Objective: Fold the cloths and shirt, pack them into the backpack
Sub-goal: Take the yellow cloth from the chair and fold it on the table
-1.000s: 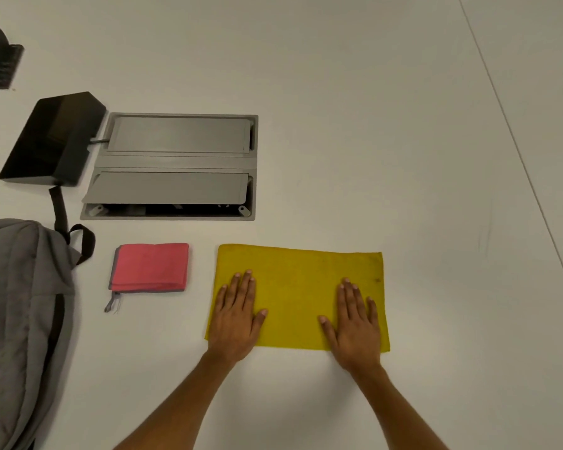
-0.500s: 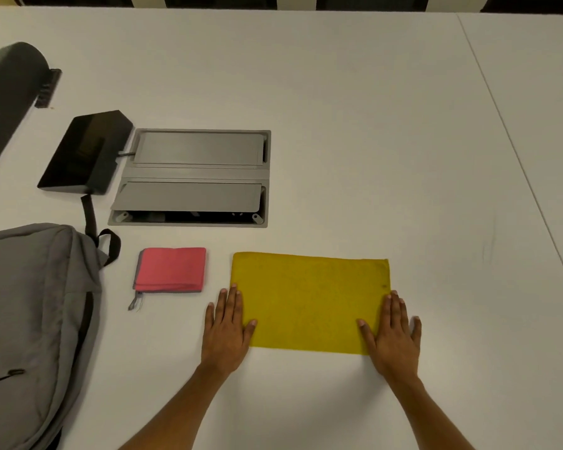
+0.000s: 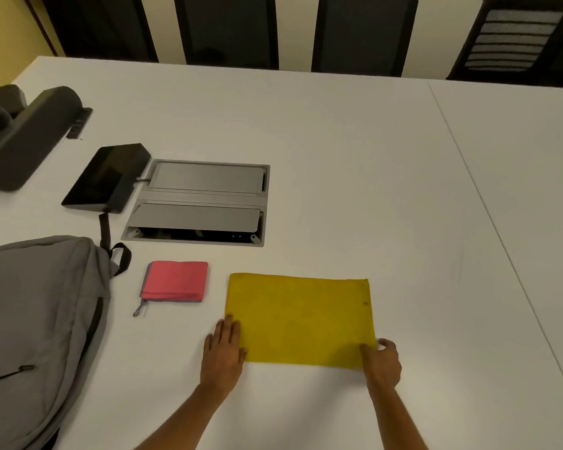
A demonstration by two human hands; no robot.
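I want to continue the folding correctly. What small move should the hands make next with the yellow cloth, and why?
Probably the right hand should lift the right near corner it pinches and carry it over toward the left edge, where the left hand rests flat. The rectangular yellow cloth lies flat and is much wider than the small folded pink cloth beside it, so it seems to need another fold.

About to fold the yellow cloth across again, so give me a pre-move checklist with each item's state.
1. Yellow cloth lies flat, edges aligned: ok.
2. Right hand has a grip on the near right corner: ok, thumb on top and fingers curled at the edge.
3. Left hand steadies the left edge: ok, flat.
4. Pink cloth already folded, apart from the yellow one: ok.
5. Backpack open for packing: cannot tell.
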